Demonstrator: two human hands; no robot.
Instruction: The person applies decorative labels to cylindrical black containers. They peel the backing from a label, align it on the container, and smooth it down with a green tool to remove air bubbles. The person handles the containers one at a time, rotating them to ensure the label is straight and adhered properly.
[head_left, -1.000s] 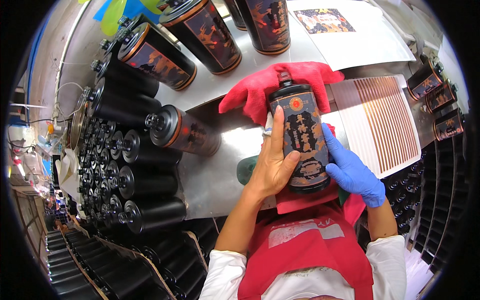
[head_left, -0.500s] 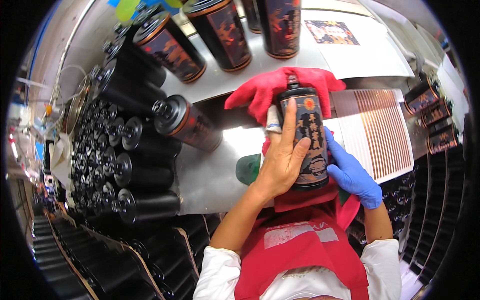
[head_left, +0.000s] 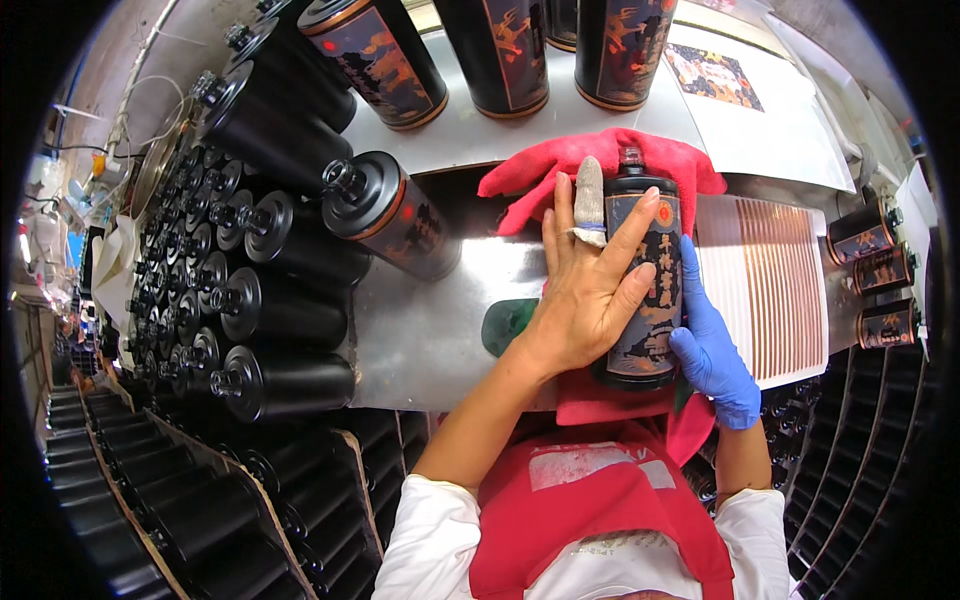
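Left fingers [head_left: 628, 230] wider across bottle [head_left: 657, 305] edge

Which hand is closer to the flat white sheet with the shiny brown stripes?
Right. The blue-gloved right hand is beside the left edge of the striped sheet; the left hand is farther left, partly over the black cylindrical bottle.

Workshop, bottle work: massed plain black bottles [head_left: 285, 310] left, labelled ones [head_left: 510, 60] top, metal worktop [head_left: 410, 345] centre, striped sheet [head_left: 765, 290] right.

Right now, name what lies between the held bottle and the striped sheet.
In the head view: the blue-gloved right hand, with pink cloth just beyond it.
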